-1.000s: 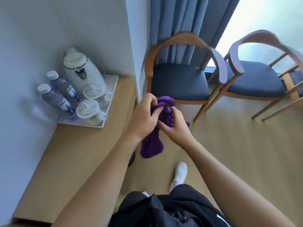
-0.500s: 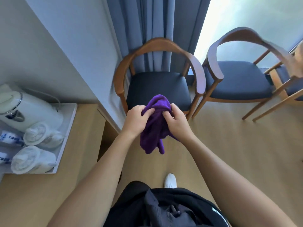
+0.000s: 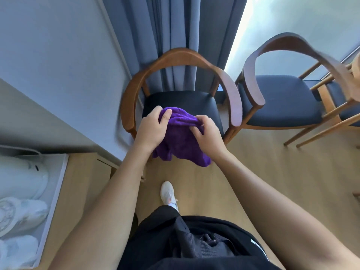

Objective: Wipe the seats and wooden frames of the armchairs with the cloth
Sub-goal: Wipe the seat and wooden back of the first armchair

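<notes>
A purple cloth [image 3: 181, 141] hangs bunched between both hands in the head view. My left hand [image 3: 153, 129] grips its top left edge, thumb over the fabric. My right hand [image 3: 206, 134] pinches the top right edge. Both hands hover in front of the near armchair [image 3: 183, 57], which has a curved wooden frame and a dark seat [image 3: 187, 100]. A second armchair [image 3: 253, 82] with a blue seat [image 3: 282, 102] stands to its right. The cloth touches neither chair.
A wooden counter [image 3: 85, 182] runs along the left with a white tray [image 3: 56, 191] holding a kettle and cups. Grey curtains [image 3: 165, 41] hang behind the near chair. A third chair's frame [image 3: 331, 98] shows at the far right. My shoe [image 3: 167, 192] is on the wooden floor.
I have stepped and turned toward the near armchair, which is now closer. The counter slid left out of the centre. Both hands spread the cloth wider while keeping hold of it.
</notes>
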`<state>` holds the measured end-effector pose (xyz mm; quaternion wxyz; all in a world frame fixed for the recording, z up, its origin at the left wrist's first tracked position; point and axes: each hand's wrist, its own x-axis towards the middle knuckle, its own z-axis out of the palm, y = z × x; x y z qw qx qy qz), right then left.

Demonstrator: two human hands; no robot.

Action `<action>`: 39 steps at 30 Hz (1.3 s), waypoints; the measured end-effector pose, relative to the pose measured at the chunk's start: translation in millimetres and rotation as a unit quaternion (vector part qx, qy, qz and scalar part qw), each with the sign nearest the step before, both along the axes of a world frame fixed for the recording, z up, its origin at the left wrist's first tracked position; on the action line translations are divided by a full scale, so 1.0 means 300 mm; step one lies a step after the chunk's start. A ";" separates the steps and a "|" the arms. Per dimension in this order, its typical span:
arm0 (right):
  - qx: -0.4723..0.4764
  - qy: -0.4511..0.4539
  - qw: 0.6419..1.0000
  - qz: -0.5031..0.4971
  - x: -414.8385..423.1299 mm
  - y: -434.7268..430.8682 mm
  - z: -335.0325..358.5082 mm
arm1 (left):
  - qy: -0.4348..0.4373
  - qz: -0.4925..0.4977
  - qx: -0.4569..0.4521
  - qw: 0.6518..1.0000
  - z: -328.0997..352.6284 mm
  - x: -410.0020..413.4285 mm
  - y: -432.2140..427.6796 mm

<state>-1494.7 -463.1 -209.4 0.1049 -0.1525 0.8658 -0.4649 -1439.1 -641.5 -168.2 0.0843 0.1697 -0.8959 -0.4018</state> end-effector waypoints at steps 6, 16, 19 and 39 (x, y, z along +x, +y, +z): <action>0.139 -0.101 0.984 -0.045 -0.102 -0.095 -0.065 | -0.023 0.072 0.106 0.991 0.019 -0.243 -0.078; 0.082 -0.198 0.976 -0.049 -0.242 -0.255 -0.170 | -0.063 0.110 0.358 0.925 0.066 -0.482 -0.185; 0.048 -0.175 0.978 -0.099 -0.324 -0.234 -0.167 | -0.079 0.098 0.305 0.944 0.051 -0.529 -0.229; -0.019 -0.136 0.990 -0.002 -0.811 -0.054 -0.071 | -0.221 -0.014 0.027 0.975 -0.030 -0.733 -0.115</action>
